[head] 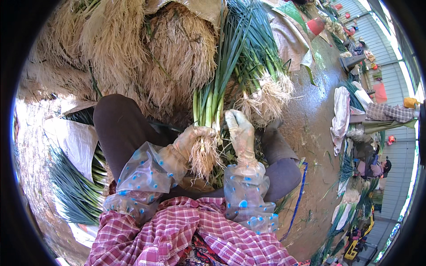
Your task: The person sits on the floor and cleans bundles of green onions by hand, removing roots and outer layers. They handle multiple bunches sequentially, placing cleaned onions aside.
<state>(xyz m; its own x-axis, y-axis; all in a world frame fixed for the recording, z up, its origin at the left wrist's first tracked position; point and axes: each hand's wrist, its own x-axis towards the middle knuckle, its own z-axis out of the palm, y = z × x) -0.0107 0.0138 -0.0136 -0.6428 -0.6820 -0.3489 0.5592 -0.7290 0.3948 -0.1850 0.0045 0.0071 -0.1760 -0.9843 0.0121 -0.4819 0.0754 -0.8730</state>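
My left hand (193, 139), in a dirty pale glove, is closed around the white lower stems of a small bunch of green onions (208, 106). The bunch's roots hang below the fist and its green leaves point away from me. Beside it on the right is my right hand (238, 128), gloved too, with bent fingers at the outermost stem; whether it grips that stem is hidden. Past the right hand lies a loose pile of green onions (266, 69) with pale roots. Clear sleeve covers with blue dots are over both forearms.
A tall heap of rooty onion bundles (113, 50) rises in front. More green onions (76, 186) lie at the left by a white sheet (71, 139). The wet floor (313, 133) stretches right, where a red bucket (315, 26) and several people among onion piles are seen.
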